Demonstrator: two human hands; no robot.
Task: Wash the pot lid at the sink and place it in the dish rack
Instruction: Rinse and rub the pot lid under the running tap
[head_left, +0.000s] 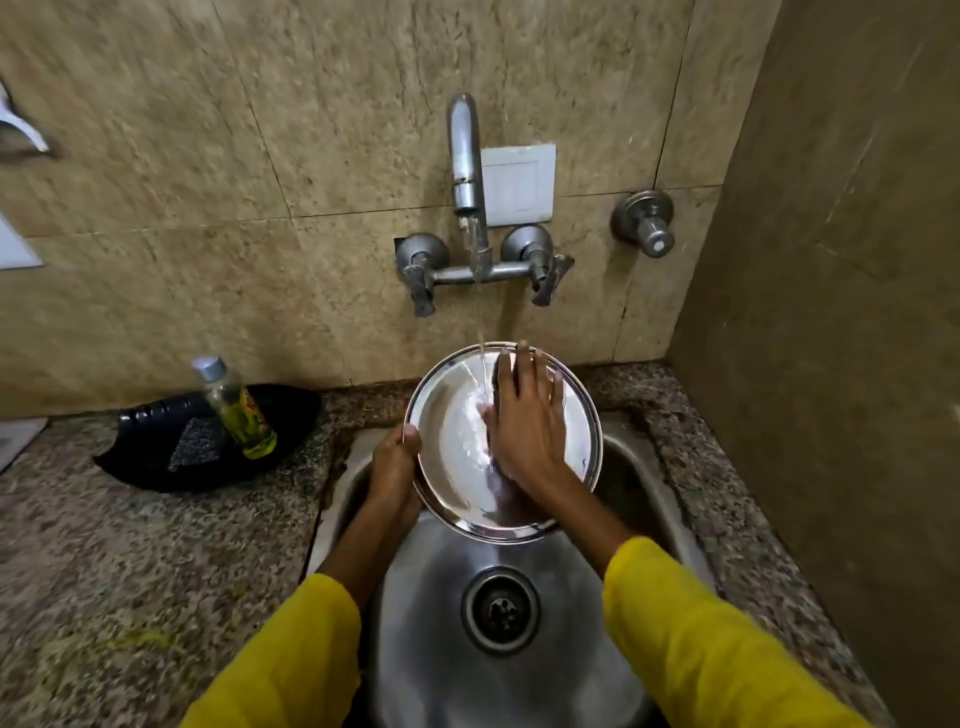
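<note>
A round steel pot lid (447, 431) is held tilted over the steel sink (639, 483), under a thin stream of water from the wall tap (465, 166). My left hand (395, 467) grips the lid's left rim, thumb on top. My right hand (527, 415) lies flat on the lid's shiny face with fingers together, pressing a dark scrubber (501, 371) whose edge shows beside the fingers. Water splashes on the lid next to my right hand. No dish rack is in view.
A black tray (156, 457) on the granite counter (130, 561) at left holds a soap bottle (236, 408) and a dark scrub pad (195, 441). Tap handles (421, 270) stick out of the tiled wall. A side wall (831, 364) closes the right. The drain (500, 610) lies below.
</note>
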